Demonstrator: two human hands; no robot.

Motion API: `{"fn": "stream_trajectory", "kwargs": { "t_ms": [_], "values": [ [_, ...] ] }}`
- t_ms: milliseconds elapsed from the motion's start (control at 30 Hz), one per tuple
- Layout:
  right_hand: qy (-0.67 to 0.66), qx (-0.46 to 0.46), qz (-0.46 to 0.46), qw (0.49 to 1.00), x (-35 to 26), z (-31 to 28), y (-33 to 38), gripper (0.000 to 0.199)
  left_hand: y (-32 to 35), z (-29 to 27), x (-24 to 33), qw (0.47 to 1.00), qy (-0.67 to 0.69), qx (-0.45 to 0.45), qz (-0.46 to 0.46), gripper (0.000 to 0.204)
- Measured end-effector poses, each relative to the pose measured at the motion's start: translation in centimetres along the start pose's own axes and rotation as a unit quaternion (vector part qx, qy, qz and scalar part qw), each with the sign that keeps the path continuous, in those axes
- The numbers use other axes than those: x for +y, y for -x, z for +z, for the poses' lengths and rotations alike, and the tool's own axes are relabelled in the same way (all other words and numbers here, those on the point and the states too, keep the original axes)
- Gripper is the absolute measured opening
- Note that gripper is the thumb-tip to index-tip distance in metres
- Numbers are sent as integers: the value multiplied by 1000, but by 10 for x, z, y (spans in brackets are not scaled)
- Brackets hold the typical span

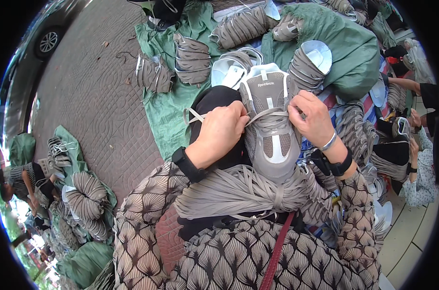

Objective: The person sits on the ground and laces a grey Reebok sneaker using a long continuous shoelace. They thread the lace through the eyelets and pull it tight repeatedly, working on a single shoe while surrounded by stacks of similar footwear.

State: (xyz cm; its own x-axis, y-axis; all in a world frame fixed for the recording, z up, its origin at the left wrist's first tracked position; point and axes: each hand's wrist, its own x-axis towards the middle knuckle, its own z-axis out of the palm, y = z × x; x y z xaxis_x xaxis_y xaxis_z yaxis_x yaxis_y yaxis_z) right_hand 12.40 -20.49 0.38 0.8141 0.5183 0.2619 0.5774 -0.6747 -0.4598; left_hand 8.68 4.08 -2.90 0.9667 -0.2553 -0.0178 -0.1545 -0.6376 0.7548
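A grey and white shoe upper [270, 128] rests on my lap, tongue pointing away from me. My left hand [221, 131] is closed on a flat grey lace [193, 115] at the shoe's left side; the lace end sticks out to the left. My right hand [312, 117] pinches the lace at the eyelets on the right side. A thick bundle of loose grey laces [239, 191] lies across my lap below the shoe. Both wrists wear black bands, and the right one also has a silver bangle.
Stacks of grey shoe uppers [193, 59] lie on green tarps [164, 108] on the paved ground ahead. More stacks [86, 195] sit at my left. Another person [420, 159] sits at the right, someone else [21, 181] at the far left. A car [48, 41] stands top left.
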Motion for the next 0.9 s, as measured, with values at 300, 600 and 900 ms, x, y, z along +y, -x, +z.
{"fn": "stream_trajectory", "kwargs": {
  "t_ms": [300, 600, 900],
  "values": [
    [1, 8, -1, 1000, 0, 1, 1, 8, -14, 2, 2, 994, -98, -9, 54, 14],
    [29, -74, -13, 997, -1, -11, -10, 14, -54, -27, 24, 968, -35, -247, -36, 16],
    [62, -176, -199, 962, 21, -51, -54, 46, -32, -26, -4, 976, -6, -100, 192, 27]
  ]
}}
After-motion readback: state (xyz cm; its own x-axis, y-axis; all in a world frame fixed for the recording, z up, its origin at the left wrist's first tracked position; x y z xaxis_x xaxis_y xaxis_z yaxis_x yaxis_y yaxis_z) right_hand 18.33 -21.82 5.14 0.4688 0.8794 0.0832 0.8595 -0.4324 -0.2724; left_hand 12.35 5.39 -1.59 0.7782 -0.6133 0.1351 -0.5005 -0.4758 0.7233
